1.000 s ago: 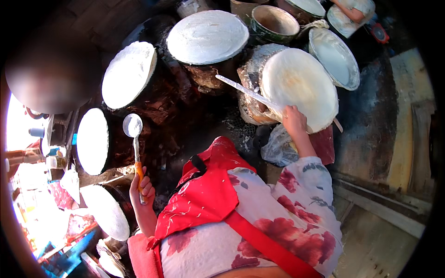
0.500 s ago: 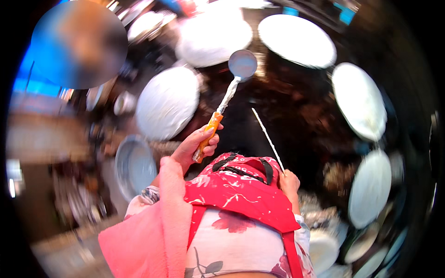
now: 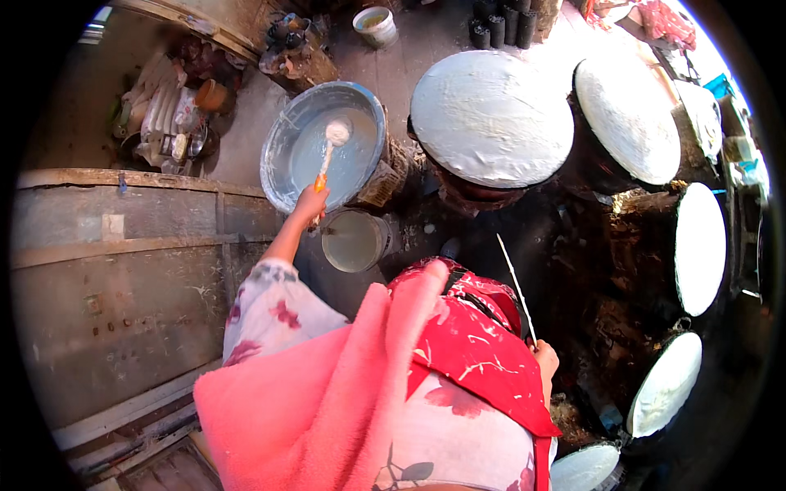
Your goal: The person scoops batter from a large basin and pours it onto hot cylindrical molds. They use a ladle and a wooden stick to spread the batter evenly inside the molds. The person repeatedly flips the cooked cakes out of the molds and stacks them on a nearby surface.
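My left hand [image 3: 311, 204] is closed round the orange handle of a ladle [image 3: 337, 132], its bowl and shaft coated white. The ladle's bowl is inside a wide blue-grey basin [image 3: 272, 151] holding pale, milky liquid; whether it touches the liquid I cannot tell. Low on my right, my right hand [image 3: 544, 360] grips a thin stick [image 3: 516, 282] smeared with white, pointing forward and away from me. Just right of the basin, a large round white surface [image 3: 491, 119] lies on a dark drum-like base. Both my red apron and my sleeves show, the apron spotted with white.
A bucket of cloudy liquid [image 3: 350, 241] stands below the basin. More white rounds [image 3: 626, 123] curve along the right side. A white pail [image 3: 375, 29] and several black cylinders [image 3: 499, 24] are at the back. A wooden partition [image 3: 123, 262] runs along the left.
The view has turned left, and my left arm has reached out, bringing the ladle from the dark middle area into the basin. My right hand still holds the stick.
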`<state>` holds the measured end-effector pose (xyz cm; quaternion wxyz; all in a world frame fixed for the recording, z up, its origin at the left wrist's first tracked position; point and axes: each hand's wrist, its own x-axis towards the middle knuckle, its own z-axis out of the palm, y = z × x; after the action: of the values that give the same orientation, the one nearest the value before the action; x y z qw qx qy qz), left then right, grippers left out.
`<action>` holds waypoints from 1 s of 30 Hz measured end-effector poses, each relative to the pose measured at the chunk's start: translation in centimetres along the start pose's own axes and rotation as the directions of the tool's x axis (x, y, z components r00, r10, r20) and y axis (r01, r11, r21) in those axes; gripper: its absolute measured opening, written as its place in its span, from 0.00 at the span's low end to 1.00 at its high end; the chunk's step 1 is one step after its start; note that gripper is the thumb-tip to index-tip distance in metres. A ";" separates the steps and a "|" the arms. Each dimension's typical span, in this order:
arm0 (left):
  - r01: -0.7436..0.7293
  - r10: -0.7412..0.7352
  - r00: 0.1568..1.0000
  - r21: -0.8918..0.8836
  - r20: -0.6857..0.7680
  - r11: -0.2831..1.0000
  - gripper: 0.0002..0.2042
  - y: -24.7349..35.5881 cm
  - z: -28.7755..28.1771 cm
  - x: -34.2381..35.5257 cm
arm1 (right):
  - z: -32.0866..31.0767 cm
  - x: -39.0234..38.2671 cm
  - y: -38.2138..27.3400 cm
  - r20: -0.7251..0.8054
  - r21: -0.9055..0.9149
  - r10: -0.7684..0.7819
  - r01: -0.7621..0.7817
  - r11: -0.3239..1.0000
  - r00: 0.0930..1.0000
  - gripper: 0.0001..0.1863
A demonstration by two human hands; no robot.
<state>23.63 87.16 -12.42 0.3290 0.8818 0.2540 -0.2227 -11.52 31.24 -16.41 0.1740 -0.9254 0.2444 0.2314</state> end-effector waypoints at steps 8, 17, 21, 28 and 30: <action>-0.302 0.307 0.942 0.747 0.136 0.593 0.15 -3.5 1.9 14.4 | -3.1 -2.0 -4.0 -0.070 -0.072 0.048 -0.053 0.996 0.996 0.18; 0.649 -0.146 0.636 -0.423 0.758 0.632 0.14 -8.4 1.8 4.0 | -0.3 -1.2 -6.7 -0.243 0.299 0.077 -0.001 0.954 0.967 0.16; 0.814 0.374 0.563 -0.573 0.737 -0.097 0.13 -6.9 3.8 0.2 | -0.6 1.5 -7.6 -0.261 0.552 0.078 0.082 0.830 0.962 0.20; 0.649 0.646 0.650 -0.734 0.401 -0.198 0.15 1.2 -0.5 -8.2 | -7.1 9.8 -14.8 -0.303 0.792 -0.017 0.261 0.552 0.953 0.19; 0.464 0.630 0.711 -0.881 0.311 -0.089 0.14 2.5 -3.3 -10.8 | -8.4 12.0 -17.1 -0.329 0.776 -0.114 0.338 0.533 0.937 0.18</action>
<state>17.52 84.60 -2.93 0.9436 0.1907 0.1188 -0.2431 9.78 37.15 -12.02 0.5823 -0.7813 0.2199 -0.0468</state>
